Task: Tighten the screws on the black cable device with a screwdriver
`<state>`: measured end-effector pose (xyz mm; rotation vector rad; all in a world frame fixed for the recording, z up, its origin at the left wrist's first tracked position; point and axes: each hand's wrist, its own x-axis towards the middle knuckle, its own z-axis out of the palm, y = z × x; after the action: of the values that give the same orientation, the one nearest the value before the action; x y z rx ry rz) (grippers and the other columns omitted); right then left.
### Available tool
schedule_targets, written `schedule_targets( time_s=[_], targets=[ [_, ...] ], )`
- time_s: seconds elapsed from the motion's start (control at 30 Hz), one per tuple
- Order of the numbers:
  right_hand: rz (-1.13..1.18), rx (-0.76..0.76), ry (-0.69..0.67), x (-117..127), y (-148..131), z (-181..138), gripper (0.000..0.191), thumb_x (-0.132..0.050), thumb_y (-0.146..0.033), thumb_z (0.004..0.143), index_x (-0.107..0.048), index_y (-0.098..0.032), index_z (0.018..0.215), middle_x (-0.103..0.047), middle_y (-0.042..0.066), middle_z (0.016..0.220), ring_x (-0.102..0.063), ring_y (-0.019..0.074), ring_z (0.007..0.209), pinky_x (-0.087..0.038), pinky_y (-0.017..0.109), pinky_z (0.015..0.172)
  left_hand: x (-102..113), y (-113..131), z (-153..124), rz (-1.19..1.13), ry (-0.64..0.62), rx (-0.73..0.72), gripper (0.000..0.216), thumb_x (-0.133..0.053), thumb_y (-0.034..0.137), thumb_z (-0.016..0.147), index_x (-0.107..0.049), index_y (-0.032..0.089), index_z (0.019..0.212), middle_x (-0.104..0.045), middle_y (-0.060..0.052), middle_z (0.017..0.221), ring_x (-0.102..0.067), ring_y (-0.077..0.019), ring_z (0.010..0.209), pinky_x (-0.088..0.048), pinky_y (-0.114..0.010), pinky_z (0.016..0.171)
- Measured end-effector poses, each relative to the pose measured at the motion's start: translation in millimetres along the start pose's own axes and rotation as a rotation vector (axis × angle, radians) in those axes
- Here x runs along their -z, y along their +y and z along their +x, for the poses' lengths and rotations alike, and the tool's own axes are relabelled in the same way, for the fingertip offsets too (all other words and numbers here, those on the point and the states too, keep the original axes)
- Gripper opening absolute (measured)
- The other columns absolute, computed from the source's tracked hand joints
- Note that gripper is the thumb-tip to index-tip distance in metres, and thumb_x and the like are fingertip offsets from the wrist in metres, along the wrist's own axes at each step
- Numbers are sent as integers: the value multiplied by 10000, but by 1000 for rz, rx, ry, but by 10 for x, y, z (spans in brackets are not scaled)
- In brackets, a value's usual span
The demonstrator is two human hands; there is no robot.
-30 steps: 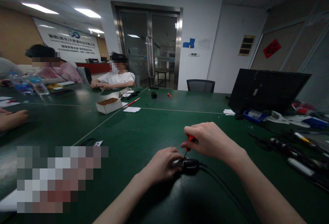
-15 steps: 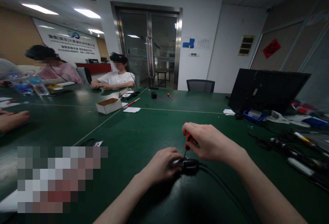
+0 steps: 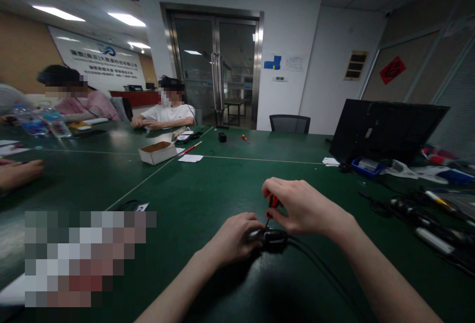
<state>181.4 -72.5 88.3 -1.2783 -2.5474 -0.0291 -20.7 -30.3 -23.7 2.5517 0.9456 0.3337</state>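
Note:
My right hand [image 3: 293,203] is closed around the red and black handle of a small screwdriver [image 3: 272,200]. The screwdriver stands nearly upright, its thin shaft pointing down at a black and silver device with a cable [image 3: 275,239]. Whether its tip sits in a screw is too small to tell. From the left, my left hand [image 3: 237,236] grips the silver end of this device and steadies it low over the green table [image 3: 208,194]. My left fingertips are partly hidden behind the device. A black cable [image 3: 322,263] runs from its right end toward the table's near edge.
An open white box [image 3: 158,153] and a white paper [image 3: 190,158] lie ahead on the left. Another small screwdriver [image 3: 245,138] rests farther back near a black cube [image 3: 221,137]. To the right are a monitor [image 3: 386,130], a blue tray [image 3: 367,166] and several cabled tools [image 3: 434,241]. Other people sit at left.
Almost nothing differs. The fingers of my right hand and the screwdriver handle have shifted very slightly; my left hand and the device stay in place.

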Motion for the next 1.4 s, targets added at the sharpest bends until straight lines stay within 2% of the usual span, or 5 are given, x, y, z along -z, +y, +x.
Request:
schedule_targets(
  time_s=[0.33,0.63,0.93,1.17,1.4],
  targets=[
    [-147,-60,-3,-8,11,65,217,-721,-362,920,-572,-203,910,-677,10,800,-574,149,659,-221,265,566,3,31,-6,-45,18,60,242,-710,149,800,-668,210,1030,-679,-50,1095,-633,-235,986,-464,-320,887],
    [21,-9,-5,-16,-9,2,202,-668,-144,848,-547,-196,1001,-664,7,905,-562,137,706,-283,255,586,-18,48,12,-159,22,97,216,-659,149,781,-581,204,974,-673,-44,1056,-609,-230,982,-455,-301,856],
    [-136,-54,-28,24,-17,52,200,-695,-360,936,-585,-200,891,-699,16,818,-598,158,680,-238,275,578,-32,35,1,-148,13,120,225,-651,180,825,-589,208,1039,-657,-47,1122,-602,-229,1004,-459,-316,873],
    [-22,-22,-11,14,-26,-4,177,-677,-174,861,-547,-201,978,-668,3,879,-564,138,690,-282,260,576,-33,35,8,-138,7,84,225,-646,162,813,-575,202,1022,-665,-53,1092,-601,-234,1006,-458,-319,870],
    [-153,-72,-10,-8,-3,54,223,-692,-383,936,-559,-205,915,-672,15,771,-584,167,653,-220,278,567,-48,21,10,-127,8,88,240,-657,168,812,-592,203,1041,-662,-54,1128,-605,-235,1008,-462,-334,886]
  ],
)
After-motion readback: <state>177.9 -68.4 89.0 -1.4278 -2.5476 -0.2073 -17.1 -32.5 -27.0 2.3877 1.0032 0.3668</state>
